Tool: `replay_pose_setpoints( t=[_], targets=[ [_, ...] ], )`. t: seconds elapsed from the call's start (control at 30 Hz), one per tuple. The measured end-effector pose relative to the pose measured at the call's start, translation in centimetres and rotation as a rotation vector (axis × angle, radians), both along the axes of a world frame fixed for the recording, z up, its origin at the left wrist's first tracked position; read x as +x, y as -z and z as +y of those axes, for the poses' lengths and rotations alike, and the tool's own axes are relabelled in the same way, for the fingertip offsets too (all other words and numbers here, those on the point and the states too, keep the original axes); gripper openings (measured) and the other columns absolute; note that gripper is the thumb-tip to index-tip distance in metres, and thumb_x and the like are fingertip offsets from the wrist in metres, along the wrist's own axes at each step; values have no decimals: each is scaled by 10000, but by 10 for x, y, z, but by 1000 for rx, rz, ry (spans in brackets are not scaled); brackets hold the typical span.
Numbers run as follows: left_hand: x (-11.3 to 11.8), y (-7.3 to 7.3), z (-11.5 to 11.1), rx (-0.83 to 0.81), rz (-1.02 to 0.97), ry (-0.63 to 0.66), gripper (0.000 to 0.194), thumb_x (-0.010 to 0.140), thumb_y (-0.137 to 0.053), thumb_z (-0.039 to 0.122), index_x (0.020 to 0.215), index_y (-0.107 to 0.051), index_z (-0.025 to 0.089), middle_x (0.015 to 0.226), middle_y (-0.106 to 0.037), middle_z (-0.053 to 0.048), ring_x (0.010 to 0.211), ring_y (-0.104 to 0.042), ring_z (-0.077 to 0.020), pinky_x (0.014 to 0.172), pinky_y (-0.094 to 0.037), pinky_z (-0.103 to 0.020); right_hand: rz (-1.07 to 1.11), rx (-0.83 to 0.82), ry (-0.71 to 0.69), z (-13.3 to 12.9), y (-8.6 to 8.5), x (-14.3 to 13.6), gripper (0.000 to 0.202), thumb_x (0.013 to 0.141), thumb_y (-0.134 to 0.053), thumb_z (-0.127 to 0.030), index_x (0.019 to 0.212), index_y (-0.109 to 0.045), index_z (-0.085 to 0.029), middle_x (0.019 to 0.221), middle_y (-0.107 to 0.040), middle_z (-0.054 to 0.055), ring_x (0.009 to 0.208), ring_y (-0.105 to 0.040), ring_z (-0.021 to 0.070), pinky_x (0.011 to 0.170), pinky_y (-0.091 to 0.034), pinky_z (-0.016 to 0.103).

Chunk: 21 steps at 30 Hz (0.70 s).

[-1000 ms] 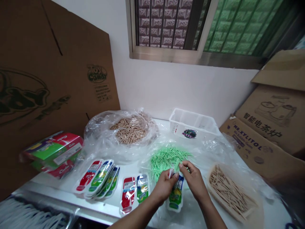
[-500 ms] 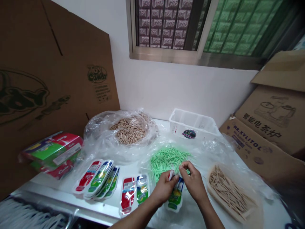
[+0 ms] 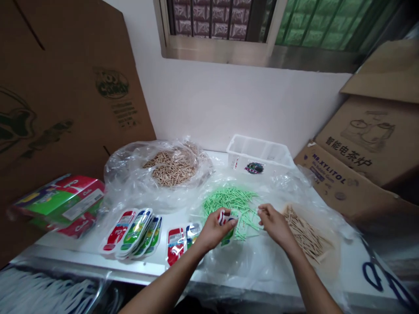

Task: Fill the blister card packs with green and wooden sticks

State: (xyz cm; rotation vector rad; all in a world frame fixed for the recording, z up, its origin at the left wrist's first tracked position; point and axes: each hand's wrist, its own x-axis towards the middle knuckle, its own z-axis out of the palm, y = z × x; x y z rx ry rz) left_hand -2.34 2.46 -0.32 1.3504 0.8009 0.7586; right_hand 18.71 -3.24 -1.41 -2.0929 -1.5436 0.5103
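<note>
My left hand point(image 3: 214, 229) grips a small printed packet point(image 3: 228, 235), red on one edge and green across the front, tilted up over the green sticks. Right of it, my right hand point(image 3: 273, 224) hovers apart from the packet, fingers loosely curled and nothing visible between them. Behind both hands lies a heap of thin green sticks point(image 3: 227, 200) on clear plastic film. A tray of light brown sticks point(image 3: 304, 233) sits beside my right wrist. Left of my left forearm lies a pair of red and blue-green packets point(image 3: 176, 246), partly covered by the arm.
Overlapping red and green packets point(image 3: 135, 231) lie at left, near a wrapped bundle point(image 3: 65, 203). A plastic bag of brown sticks point(image 3: 173, 168) and a white bin point(image 3: 258, 155) stand at the wall. Cardboard boxes point(image 3: 334, 179) flank the table; blue scissors handles point(image 3: 372, 275) show at right.
My right hand has come away from the packet and moved right. The left hand still holds the packet, now raised and tilted. The view has shifted slightly, showing more of the table's front.
</note>
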Motion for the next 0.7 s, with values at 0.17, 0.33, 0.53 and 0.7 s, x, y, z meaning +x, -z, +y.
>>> replay_pose_setpoints(
  t=[0.17,0.33,0.53,0.7],
  targets=[
    [-8,3,3,6,-1,-19,394,685,-695,422,898,-568,117,687,-533,2,605,-465,-102,584,-362,-228,-291,-192,-12,-4,41,-3,211,849,-375,-121,866,-582,-154,864,-623,118,791,-609,210,671,-394,283],
    [-9,5,0,2,-24,-14,397,649,-726,428,867,-597,122,685,-566,-11,615,-489,-113,600,-374,-235,-344,-230,-12,0,56,-3,269,795,-365,4,857,-590,-129,917,-610,163,887,-586,234,687,-385,285],
    [-9,6,-3,-17,-24,-10,410,646,-732,416,915,-599,135,723,-575,-21,652,-500,-123,617,-385,-238,-78,-119,-92,0,32,-6,493,853,-366,-140,1342,-303,-119,755,-589,16,672,-591,151,620,-435,242],
    [-1,4,-9,-60,-61,116,401,643,-731,423,883,-596,132,709,-562,-5,606,-477,-99,579,-361,-219,501,310,-142,-7,-19,-31,505,868,-431,-333,1354,-337,-237,853,-549,-4,666,-553,120,638,-467,246]
  ],
)
